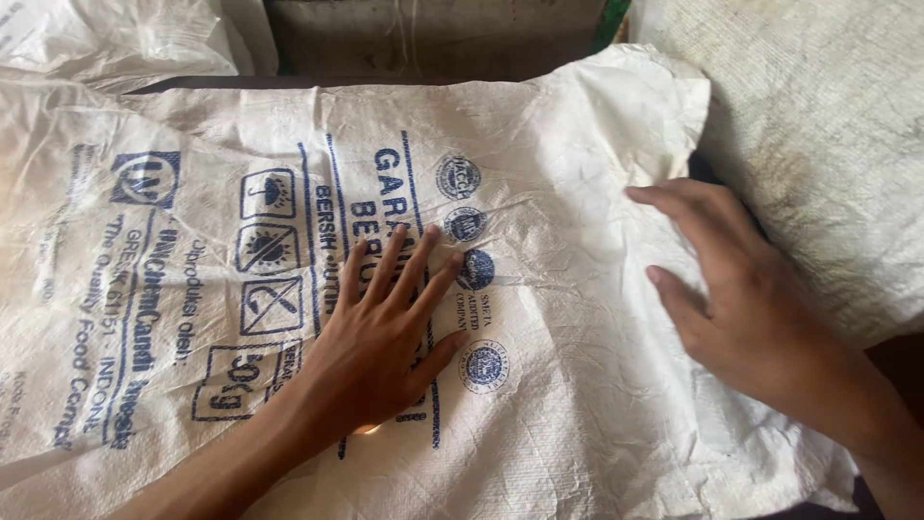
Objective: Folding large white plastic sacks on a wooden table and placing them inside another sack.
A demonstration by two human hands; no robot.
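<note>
I see a white woven sack [597,385] lying flat and filling most of the frame, from the far left edge to the lower right, its surface creased and printed in blue with lettering, round seals and square pictograms. My left hand [380,351] comes in from the bottom centre-left and rests palm down on the middle of the sack, fingers [397,260] spread open and straight, pointing toward the upper right, pressing on the cloth rather than gripping anything. My right hand [741,308] enters from the lower right and lies on the right part of the same sack, near its right edge; its fingers [674,200] are stretched out flat and pointing to the left, open, holding nothing, with the thumb lower and also touching the cloth. The 2 hands are well apart, with the row of round blue seals between them. At the upper right of the frame a second pale sack [828,125] of coarser weave lies just beside the printed one, stained darker in places. At the upper left a crumpled white bag [106,39] sits behind the printed sack, and along the top centre runs a dull grey-brown wall [433,34].
</note>
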